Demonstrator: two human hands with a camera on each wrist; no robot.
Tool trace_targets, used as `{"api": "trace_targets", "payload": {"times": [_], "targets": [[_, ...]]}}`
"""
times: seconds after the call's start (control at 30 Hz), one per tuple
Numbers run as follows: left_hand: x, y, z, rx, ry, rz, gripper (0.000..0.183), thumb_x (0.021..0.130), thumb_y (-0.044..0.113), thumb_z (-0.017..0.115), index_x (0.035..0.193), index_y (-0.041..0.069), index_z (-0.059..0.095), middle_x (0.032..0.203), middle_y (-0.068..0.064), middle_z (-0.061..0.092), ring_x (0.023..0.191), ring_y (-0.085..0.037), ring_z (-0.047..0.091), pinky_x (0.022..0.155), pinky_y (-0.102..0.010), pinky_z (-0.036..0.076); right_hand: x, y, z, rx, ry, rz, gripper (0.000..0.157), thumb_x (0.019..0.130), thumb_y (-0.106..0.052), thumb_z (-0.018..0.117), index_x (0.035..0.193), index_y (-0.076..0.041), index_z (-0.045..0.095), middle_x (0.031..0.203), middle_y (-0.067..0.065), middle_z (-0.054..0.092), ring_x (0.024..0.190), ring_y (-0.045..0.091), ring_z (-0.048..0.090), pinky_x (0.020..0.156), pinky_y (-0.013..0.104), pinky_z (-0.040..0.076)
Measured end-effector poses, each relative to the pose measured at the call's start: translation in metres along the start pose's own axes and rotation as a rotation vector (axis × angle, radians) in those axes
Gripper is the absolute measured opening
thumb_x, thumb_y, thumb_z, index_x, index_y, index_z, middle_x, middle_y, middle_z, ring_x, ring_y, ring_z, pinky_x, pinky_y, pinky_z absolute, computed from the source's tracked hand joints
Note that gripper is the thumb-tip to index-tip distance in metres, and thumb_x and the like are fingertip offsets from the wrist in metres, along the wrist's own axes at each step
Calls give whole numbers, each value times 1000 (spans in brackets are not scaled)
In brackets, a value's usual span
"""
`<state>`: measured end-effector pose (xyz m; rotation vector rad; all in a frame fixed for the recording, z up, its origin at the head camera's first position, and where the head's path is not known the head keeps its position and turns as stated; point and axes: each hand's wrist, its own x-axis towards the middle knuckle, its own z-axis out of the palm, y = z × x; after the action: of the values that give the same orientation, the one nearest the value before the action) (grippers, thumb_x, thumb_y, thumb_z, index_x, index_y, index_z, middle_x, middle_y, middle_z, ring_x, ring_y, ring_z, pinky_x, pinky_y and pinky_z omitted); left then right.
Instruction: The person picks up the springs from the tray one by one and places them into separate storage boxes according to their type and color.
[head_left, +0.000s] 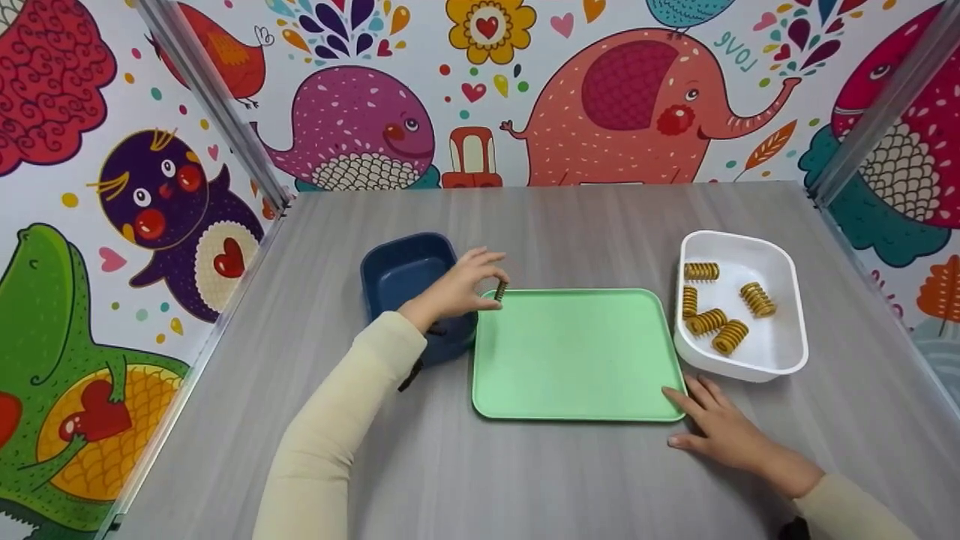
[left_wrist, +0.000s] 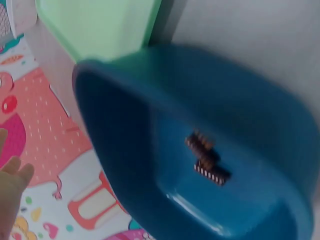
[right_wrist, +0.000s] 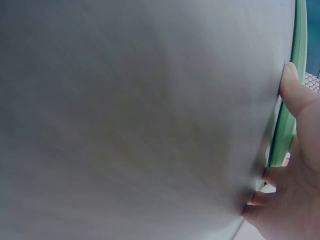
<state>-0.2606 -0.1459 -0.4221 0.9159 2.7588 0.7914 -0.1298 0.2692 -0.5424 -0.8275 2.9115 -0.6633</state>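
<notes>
Between thumb and fingertips my left hand pinches a small dark coil spring, above the back left corner of the green tray. Under that wrist stands the blue bin, partly hidden by the arm. In the left wrist view several dark springs lie on the bin's floor. My right hand has its fingers spread at the tray's front right corner, fingertips at the rim and holding nothing. In the right wrist view its thumb is beside the tray's green edge.
To the tray's right stands a white bin with several thick gold springs inside. The grey table is bounded by printed panels at the back and sides, with metal posts at the corners.
</notes>
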Motion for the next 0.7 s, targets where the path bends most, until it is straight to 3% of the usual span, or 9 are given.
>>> {"api": "trace_targets", "payload": {"times": [0.33, 0.7], "targets": [[0, -21, -26, -29, 21, -125, 35, 82, 21, 69, 114, 11, 61, 147, -10, 31, 139, -30, 13, 109, -51, 17, 0, -1, -1, -3, 8, -5, 68, 75, -39, 71, 129, -5, 49, 133, 33, 36, 120, 55, 28, 91, 64, 30], [-4, -52, -38, -51, 37, -274, 38, 83, 21, 68, 118, 10, 60, 146, -12, 32, 137, -31, 17, 109, -48, 21, 0, -2, -2, -4, -12, 14, 69, 75, -39, 70, 130, -4, 48, 135, 33, 34, 122, 55, 27, 92, 63, 31]]}}
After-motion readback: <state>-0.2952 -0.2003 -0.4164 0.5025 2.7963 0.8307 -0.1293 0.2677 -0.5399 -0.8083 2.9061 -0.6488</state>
